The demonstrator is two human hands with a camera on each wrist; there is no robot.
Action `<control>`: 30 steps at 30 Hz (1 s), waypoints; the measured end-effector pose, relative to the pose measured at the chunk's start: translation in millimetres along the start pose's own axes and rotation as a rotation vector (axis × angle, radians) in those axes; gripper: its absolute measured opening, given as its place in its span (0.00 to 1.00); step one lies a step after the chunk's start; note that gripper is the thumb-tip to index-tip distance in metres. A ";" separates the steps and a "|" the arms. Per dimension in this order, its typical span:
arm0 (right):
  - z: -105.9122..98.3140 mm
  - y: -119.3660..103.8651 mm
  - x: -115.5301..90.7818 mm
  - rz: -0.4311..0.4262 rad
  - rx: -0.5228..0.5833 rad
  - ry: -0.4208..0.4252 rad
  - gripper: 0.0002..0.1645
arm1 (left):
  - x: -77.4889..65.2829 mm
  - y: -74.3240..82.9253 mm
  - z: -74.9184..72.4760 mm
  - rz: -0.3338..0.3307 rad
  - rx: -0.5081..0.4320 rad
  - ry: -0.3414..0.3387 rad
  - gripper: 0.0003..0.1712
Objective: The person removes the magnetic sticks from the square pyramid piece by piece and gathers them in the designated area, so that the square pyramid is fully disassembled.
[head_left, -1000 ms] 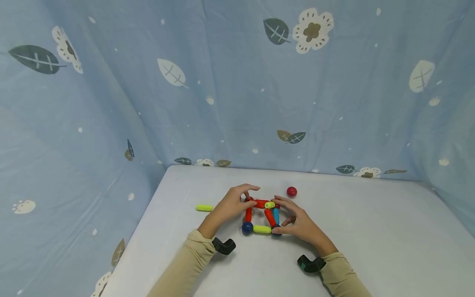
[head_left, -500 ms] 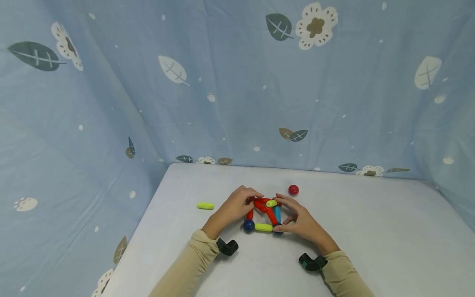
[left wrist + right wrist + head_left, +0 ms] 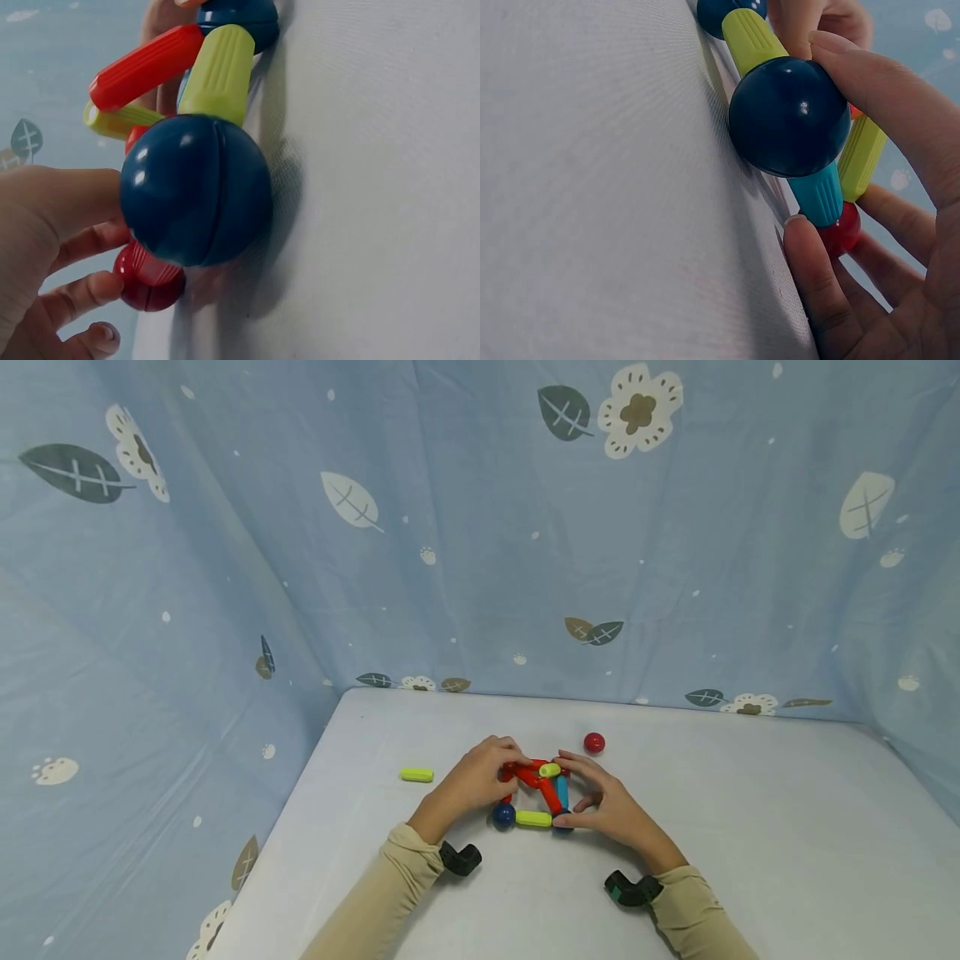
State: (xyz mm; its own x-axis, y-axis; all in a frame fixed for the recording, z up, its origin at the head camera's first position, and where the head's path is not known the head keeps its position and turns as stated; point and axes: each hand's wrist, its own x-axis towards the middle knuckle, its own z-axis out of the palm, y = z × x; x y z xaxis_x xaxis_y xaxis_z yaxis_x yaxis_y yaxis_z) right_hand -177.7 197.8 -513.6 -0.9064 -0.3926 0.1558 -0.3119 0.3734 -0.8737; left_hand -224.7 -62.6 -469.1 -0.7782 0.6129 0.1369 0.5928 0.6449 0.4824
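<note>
A small frame of magnetic rods and balls stands on the table. Along its front, a yellow-green rod (image 3: 533, 818) joins a left dark blue ball (image 3: 504, 816) to a right dark blue ball (image 3: 789, 116). My right hand (image 3: 603, 806) holds the frame's right side, thumb on that blue ball, fingers around the rear red ball (image 3: 842, 231) beyond a light blue rod (image 3: 816, 195). My left hand (image 3: 480, 774) pinches a red rod (image 3: 527, 777) over the rear left corner, its thumb tip hidden in the left wrist view. Another red rod (image 3: 150, 66) slants up from the right blue ball; a yellow-green rod (image 3: 862, 157) rises from the rear red ball.
A loose yellow-green rod (image 3: 417, 774) lies left of the frame. A loose red ball (image 3: 594, 742) sits behind the right hand. The white table (image 3: 750, 827) meets a blue patterned curtain (image 3: 480, 568) at its back and left. Black wrist cameras sit at both cuffs.
My left hand has shifted slightly right and inward, and the red rod in it now shows, sloping to the slanted red rod's top. The right hand keeps its hold.
</note>
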 end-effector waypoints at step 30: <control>-0.1 -1.9 0.0 0.029 -0.007 0.006 0.48 | 1.1 -2.4 -0.4 -0.053 -0.092 0.042 0.15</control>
State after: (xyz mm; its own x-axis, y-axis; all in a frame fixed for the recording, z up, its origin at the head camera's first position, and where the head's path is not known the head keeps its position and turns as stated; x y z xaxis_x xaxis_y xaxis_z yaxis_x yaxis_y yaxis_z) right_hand -177.1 197.1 -512.0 -0.9170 -0.3760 0.1330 -0.2869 0.3902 -0.8749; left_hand -227.1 -63.6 -469.7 -0.8171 0.5581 0.1445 0.5306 0.6301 0.5670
